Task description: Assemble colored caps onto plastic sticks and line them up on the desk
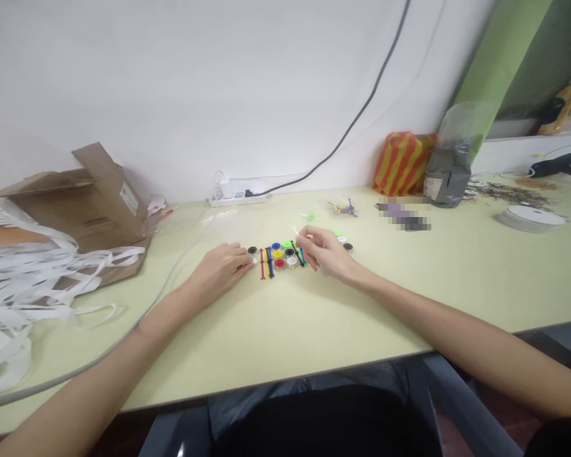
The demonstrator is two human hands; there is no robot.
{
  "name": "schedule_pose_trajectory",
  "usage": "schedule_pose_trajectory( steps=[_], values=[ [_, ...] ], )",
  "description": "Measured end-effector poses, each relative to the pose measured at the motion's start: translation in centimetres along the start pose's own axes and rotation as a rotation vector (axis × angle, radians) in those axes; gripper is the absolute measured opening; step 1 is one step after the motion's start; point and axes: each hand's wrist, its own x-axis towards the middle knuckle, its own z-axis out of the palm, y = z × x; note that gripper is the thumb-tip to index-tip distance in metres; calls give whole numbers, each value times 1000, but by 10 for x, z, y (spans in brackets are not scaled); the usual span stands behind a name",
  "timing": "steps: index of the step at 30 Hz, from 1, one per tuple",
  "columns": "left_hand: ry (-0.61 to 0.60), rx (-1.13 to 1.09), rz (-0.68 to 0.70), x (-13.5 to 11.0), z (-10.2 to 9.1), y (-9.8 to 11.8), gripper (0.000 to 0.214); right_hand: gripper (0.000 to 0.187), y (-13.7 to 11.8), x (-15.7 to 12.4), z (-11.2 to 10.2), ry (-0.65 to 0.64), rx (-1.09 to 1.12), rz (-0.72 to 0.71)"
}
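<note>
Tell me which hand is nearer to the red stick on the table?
Left. The left hand is just to the left of the red stick; the right hand is farther off to its right, past several coloured discs.

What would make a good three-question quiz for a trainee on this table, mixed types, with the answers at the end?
1. True or false: the striped bag stands to the right of the power strip in this view.
2. Which is nearest the left hand: (a) the cardboard box, (b) a black disc, or (c) the power strip?
3. Which hand holds a thin white stick?

Key: 1. True. 2. b. 3. The right hand.
</note>
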Motion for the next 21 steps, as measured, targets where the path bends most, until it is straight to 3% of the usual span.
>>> schedule_pose_trajectory(
  steps=[21],
  values=[
    [42,50,4,-2,12,-6,40,34,-4,1,-1,1,11,-9]
  ],
)
